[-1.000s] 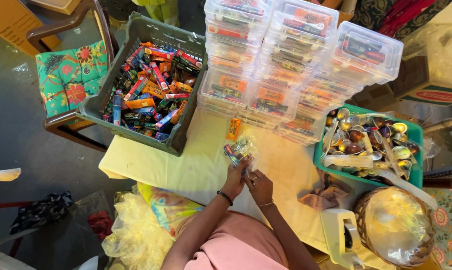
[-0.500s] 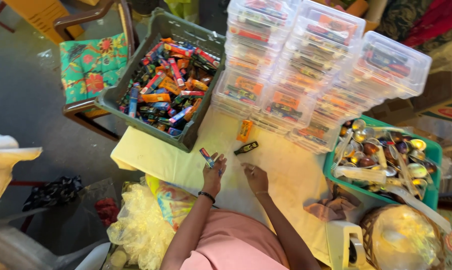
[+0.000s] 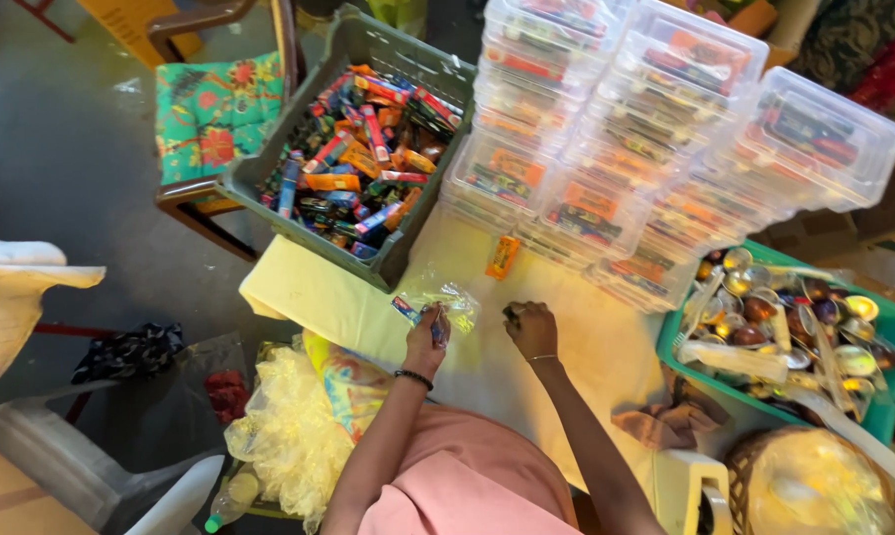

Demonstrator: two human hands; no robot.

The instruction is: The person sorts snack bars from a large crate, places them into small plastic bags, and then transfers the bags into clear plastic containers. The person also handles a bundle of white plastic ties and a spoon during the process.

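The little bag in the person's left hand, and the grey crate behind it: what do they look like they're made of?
The little bag, held in the left hand, looks like thin clear plastic film: it is see-through, crinkled and catches glints of light. The grey crate looks like rigid moulded plastic with a matt finish: its thick walls are one even dull colour, though slots or ribs are hard to make out.

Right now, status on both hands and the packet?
Left hand gripping clear plastic packet on the yellow tablecloth. Right hand closed on small dark item. Orange toy lies beyond, untouched.

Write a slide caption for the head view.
Left hand holds a clear packet; right hand grips a dark item beside a toy-filled grey crate.
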